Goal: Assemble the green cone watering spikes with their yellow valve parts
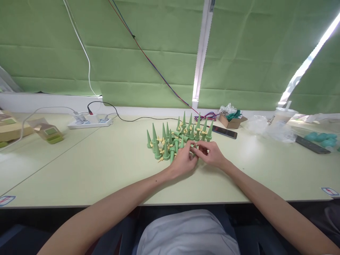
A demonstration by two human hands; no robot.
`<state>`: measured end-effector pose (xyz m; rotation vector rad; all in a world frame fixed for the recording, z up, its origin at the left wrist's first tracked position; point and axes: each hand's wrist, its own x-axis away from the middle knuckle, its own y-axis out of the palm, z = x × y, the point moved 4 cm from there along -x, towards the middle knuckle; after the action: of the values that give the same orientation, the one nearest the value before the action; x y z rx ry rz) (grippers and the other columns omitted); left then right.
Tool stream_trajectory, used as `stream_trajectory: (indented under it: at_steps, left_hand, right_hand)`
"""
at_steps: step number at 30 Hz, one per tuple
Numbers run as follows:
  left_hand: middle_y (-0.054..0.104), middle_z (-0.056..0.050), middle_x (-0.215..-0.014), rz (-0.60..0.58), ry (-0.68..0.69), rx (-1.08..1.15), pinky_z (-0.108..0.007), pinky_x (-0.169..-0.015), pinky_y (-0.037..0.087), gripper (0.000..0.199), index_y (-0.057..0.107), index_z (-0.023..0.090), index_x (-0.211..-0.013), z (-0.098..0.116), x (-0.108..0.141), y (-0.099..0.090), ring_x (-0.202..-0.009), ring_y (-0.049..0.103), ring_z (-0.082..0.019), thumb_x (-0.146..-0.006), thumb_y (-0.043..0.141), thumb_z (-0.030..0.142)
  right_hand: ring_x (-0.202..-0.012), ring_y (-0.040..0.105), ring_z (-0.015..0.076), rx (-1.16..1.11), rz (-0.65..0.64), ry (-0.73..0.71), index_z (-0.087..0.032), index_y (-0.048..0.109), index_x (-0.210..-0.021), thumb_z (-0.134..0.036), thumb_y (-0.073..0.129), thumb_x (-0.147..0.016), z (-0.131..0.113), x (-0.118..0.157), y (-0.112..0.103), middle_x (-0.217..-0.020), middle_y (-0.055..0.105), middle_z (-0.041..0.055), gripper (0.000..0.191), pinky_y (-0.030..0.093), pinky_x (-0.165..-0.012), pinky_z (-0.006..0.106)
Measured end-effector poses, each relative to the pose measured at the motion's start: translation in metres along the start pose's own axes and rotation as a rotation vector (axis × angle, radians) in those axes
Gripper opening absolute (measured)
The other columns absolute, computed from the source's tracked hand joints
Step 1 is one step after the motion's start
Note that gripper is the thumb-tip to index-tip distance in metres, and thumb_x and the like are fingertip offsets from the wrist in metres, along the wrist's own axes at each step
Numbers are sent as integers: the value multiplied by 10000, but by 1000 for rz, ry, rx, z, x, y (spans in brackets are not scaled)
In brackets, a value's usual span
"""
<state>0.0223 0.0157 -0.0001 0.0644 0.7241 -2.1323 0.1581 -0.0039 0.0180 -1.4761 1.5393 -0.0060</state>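
Observation:
Many green cones stand in a cluster on the pale table, with small yellow pieces among them and some cones lying on their sides in the middle. At the front right of the cluster my left hand has its fingers closed near a green piece. My right hand meets it from the right, thumb and fingers pinched together. A bit of green shows between the fingertips of both hands, but most of what they hold is hidden.
Behind the cones lies a phone, beside a small cardboard box of crumpled wrap. Further right are a lidded cup and a dark phone-like object. A power strip and an open carton sit at the left.

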Motion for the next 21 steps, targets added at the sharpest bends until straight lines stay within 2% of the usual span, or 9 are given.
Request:
stream_trajectory:
  at_steps: [3, 5, 7, 8, 10, 13, 16, 18, 21]
  left_hand:
    - [567, 29, -689, 34, 40, -17, -237, -465, 339, 377, 451, 212, -1224, 4, 2, 2, -489, 482, -107, -858, 534, 245]
    - [621, -39, -937, 115, 101, -32, -241, -508, 401, 364, 456, 205, -1190, 8, 2, 0, -539, 517, -86, -847, 561, 271]
    - [586, -78, -1116, 179, 169, -44, -243, -557, 442, 315, 459, 199, -1124, 12, 2, -3, -572, 536, -66, -845, 572, 295]
    - [583, -72, -1110, 187, 197, -54, -241, -565, 443, 278, 461, 197, -1086, 14, 2, -3, -565, 529, -59, -850, 567, 299]
    - [601, -26, -946, 136, 247, -104, -236, -560, 418, 174, 480, 195, -1002, 18, 4, -2, -541, 502, -63, -866, 540, 284]
    - [574, 3, -720, -71, 356, -254, -244, -582, 385, 48, 538, 193, -846, 22, 9, 8, -579, 497, -101, -865, 500, 216]
    - [552, -3, -637, -266, 455, -381, -265, -571, 349, 158, 548, 191, -710, 24, 16, 20, -561, 454, -115, -856, 488, 182]
    - [527, -1, -605, -305, 486, -412, -275, -559, 333, 206, 528, 190, -658, 23, 18, 24, -537, 425, -116, -860, 489, 179]
    - [519, -1, -600, -288, 490, -420, -280, -551, 323, 224, 511, 191, -640, 22, 18, 23, -527, 414, -118, -862, 485, 171]
  right_hand:
    - [-480, 372, 120, 63, 59, 9, -212, 542, -684, -406, 505, -913, 0, -1, -2, -512, 449, -19, 303, 347, -502, 269]
    - [-476, 371, 120, 98, 145, 10, -212, 510, -651, -417, 501, -914, -1, -1, -6, -506, 450, -14, 333, 351, -501, 271]
    - [-471, 359, 117, 137, 263, 6, -213, 470, -616, -414, 502, -917, -1, 0, -12, -497, 431, -17, 363, 347, -500, 271]
    - [-470, 353, 114, 156, 318, 2, -214, 452, -604, -407, 503, -920, -2, 0, -15, -494, 420, -19, 374, 345, -499, 270]
    - [-466, 345, 110, 191, 404, -10, -214, 431, -597, -390, 504, -929, -2, 1, -20, -496, 407, -23, 383, 341, -496, 267]
    - [-470, 363, 114, 248, 477, -27, -214, 445, -613, -378, 500, -944, -3, 1, -24, -507, 424, -18, 373, 350, -500, 269]
    - [-480, 413, 126, 296, 563, -22, -204, 535, -699, -386, 493, -959, -4, 0, -28, -540, 489, -2, 320, 375, -511, 274]
    - [-490, 447, 132, 311, 574, -25, -194, 585, -781, -389, 485, -969, -4, -3, -27, -568, 535, 7, 289, 392, -528, 276]
    - [-508, 463, 139, 336, 478, -32, -192, 598, -826, -394, 466, -986, 1, -12, -22, -587, 560, 12, 289, 392, -555, 279]
